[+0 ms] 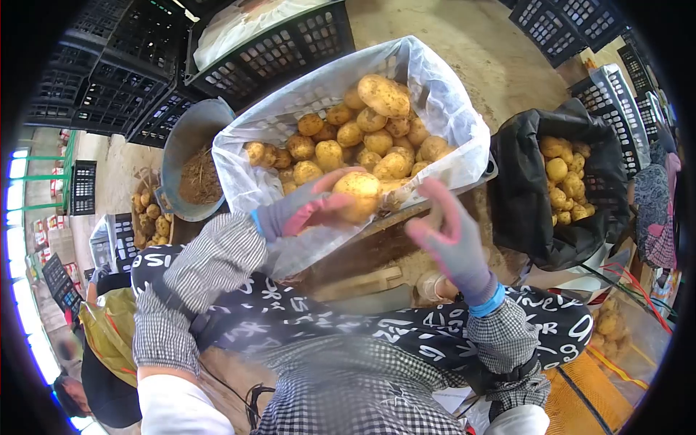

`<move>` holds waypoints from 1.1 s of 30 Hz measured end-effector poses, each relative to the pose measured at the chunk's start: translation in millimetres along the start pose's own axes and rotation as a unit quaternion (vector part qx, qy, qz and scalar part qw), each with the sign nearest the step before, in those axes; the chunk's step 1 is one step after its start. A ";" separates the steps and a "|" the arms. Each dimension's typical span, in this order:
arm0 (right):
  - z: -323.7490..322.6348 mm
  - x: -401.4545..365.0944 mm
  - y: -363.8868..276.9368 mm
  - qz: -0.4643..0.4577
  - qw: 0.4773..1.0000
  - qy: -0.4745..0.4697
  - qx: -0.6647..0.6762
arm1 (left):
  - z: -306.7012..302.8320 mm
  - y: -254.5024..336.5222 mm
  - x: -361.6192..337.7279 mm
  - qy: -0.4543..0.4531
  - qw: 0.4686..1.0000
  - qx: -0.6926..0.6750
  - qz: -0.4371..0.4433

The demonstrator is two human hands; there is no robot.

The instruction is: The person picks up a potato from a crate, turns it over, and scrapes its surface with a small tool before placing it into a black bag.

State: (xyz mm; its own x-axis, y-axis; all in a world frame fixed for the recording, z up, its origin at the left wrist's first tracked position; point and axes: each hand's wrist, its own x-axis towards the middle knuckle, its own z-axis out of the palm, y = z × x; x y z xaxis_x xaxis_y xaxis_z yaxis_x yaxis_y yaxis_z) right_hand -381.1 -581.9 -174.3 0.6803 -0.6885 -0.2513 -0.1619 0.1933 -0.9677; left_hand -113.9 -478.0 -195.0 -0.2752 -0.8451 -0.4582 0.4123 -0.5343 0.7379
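Currently my left fingers (317,208) grip one potato (359,193) over the heaped white-lined crate (451,109), right fingers (445,206) spread empty, the black-lined crate (520,190) perhaps only half full.

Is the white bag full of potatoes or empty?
Nearly full: potatoes heap close to the rim of the white bag.

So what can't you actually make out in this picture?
Head view, all of it:
The potato: its underside is hidden by the left hand gripping it.
The right hand: open, but motion-blurred, so fingertip contact is unclear.
The white liner: hides the crate walls and the lower potatoes.
The black-lined crate: its right side fades into the dark lens edge.
The basin: brown contents too small to identify.
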 end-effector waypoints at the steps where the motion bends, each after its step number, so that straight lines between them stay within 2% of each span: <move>1: 9.0 -0.5 4.0 -0.009 0.999 -0.031 0.011 | 23.4 8.7 -12.7 -0.020 0.995 -0.093 0.034; 3: 22.4 -2.4 8.9 -0.027 0.995 -0.091 0.030 | 53.1 15.9 -19.5 -0.014 0.996 -0.083 0.036; 6: 24.6 -6.6 -2.6 0.000 0.994 -0.065 -0.093 | 72.8 12.5 -20.8 0.013 0.999 -0.027 0.035; 8: 26.0 -7.6 -13.2 0.023 0.997 -0.070 0.005 | 73.5 9.8 -18.6 0.034 0.999 -0.019 0.011; 10: 34.8 -7.7 -15.7 0.035 0.988 -0.070 0.130 | 71.8 -3.4 -15.8 0.020 0.992 0.097 0.076; 12: 40.8 -8.6 -1.6 -0.060 0.998 -0.026 0.010 | 72.2 -10.8 -15.3 0.011 0.993 0.097 0.070; 13: 39.0 -7.0 12.1 -0.094 0.993 -0.006 -0.071 | 73.4 -10.4 -15.9 0.009 0.999 0.041 0.030; 14: 39.0 -5.5 21.7 -0.075 0.995 0.011 -0.062 | 74.9 -9.9 -16.7 0.008 1.000 -0.016 -0.009; 16: 43.6 -0.4 28.6 -0.039 0.997 0.047 -0.043 | 83.5 -11.0 -18.3 0.000 0.998 -0.062 0.012; 18: 41.0 -1.6 18.0 0.045 0.997 0.057 -0.009 | 83.3 -14.2 -18.7 -0.009 0.996 -0.089 0.022; 21: 45.0 0.1 -5.6 0.073 0.996 0.031 0.035 | 72.9 -22.6 -16.9 -0.013 0.991 -0.133 0.020; 23: 52.3 -0.4 1.0 -0.131 0.976 0.059 -0.164 | 69.4 -25.3 -18.1 0.000 0.979 -0.206 0.016; 25: 53.6 -2.8 10.8 -0.195 0.956 0.045 -0.217 | 64.7 -24.2 -19.1 -0.004 0.981 -0.192 -0.020; 29: 37.1 0.3 17.0 -0.026 0.996 -0.051 -0.068 | 74.8 -17.9 -25.5 0.017 0.981 -0.188 -0.044; 31: 36.4 1.5 17.0 -0.025 0.997 -0.050 -0.052 | 83.8 -11.3 -24.9 0.045 0.975 -0.215 -0.032; 33: 51.2 -3.4 18.0 -0.118 0.990 -0.006 -0.079 | 85.5 -10.8 -23.9 0.074 0.971 -0.227 -0.022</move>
State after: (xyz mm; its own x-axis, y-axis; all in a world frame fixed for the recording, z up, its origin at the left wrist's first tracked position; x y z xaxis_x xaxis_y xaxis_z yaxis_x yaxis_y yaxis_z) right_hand -349.7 -540.4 -189.8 0.7211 -0.6926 -0.0186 -0.1062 -0.0840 -0.9908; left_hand -186.1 -450.8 -149.7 -0.1873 -0.7960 -0.5755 0.7526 -0.4928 0.4367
